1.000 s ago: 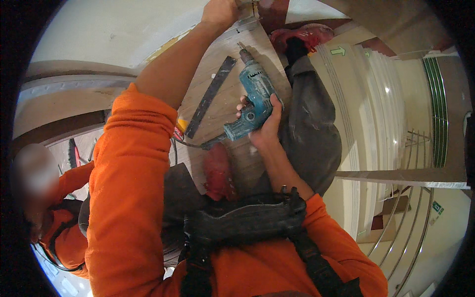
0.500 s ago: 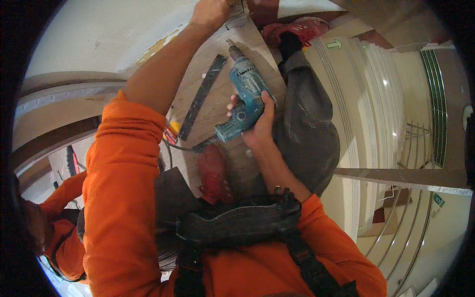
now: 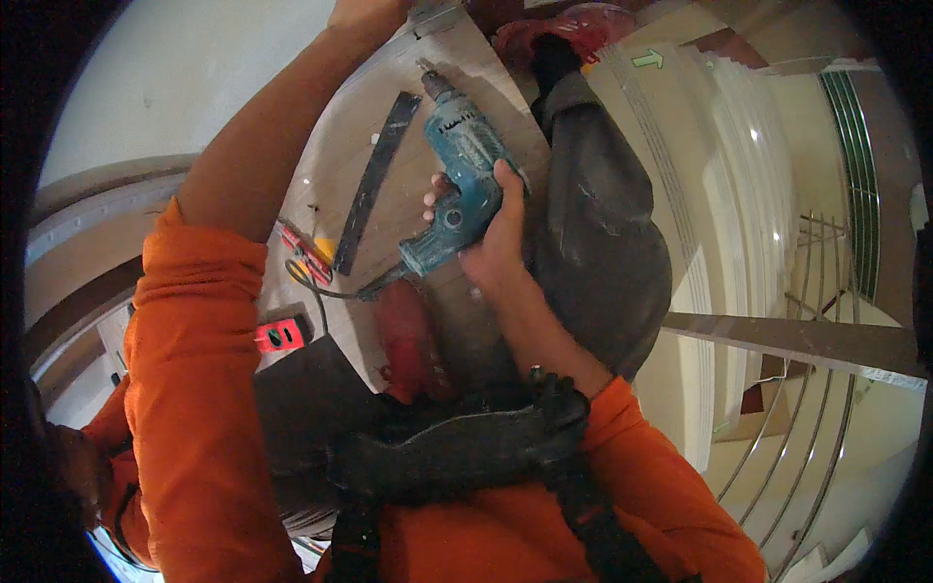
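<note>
In my right hand (image 3: pixel 499 238) is a blue, dust-smeared power drill (image 3: pixel 473 146), its handle wrapped by my fingers. The drill's bit points up and away, toward the top of the view. My left hand (image 3: pixel 367 12) reaches to the far edge by the wall, its fingers mostly cut off by the frame. Close beside it lies a grey metal piece (image 3: pixel 437 19). A dark flat strip (image 3: pixel 379 180) rests on the wooden board (image 3: pixel 326 160), left of the drill. The drill's cord (image 3: pixel 323 290) curls across the board near a red and yellow hand tool (image 3: pixel 309 255).
A red device with a black front (image 3: pixel 282 335) sits by my left knee. White stairs (image 3: pixel 719 204) drop away at the right, with metal railings (image 3: pixel 787 457) beyond a bar (image 3: pixel 797 338). Another person in orange (image 3: pixel 112 476) is at the lower left. A red shoe (image 3: pixel 573 24) is at the far edge.
The whole view has shifted, so my hands and the drill appear farther left and slightly higher. The red device has come into sight from behind my left arm. My right hand keeps its hold.
</note>
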The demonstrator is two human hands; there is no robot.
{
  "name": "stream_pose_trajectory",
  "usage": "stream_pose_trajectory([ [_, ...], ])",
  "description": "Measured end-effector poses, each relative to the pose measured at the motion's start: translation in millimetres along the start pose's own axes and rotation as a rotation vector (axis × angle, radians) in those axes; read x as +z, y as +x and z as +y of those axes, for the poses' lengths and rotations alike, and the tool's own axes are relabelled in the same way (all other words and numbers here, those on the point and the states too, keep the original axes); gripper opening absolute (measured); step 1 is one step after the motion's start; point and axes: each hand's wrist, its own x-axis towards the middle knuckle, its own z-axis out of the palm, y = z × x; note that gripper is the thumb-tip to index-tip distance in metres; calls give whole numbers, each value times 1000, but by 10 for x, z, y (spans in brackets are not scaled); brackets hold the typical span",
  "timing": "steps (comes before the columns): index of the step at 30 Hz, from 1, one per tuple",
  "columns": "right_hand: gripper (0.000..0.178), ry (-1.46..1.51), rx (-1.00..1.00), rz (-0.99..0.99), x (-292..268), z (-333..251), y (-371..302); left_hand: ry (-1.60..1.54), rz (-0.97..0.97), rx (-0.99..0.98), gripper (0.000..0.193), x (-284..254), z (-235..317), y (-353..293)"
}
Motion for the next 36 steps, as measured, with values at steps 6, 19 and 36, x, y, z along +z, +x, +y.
stream_pose_trajectory([
  [6,56,-62,-55,30,51,8,-37,38,-60,-26,12,-65,107,12],
  [19,59,16,-82,15,-9,91,49,-181,-107,-117,32,-196,49,-72],
  [36,51,-149,63,9,-99,149,-32,-402,80,-323,58,-53,463,-1259],
])
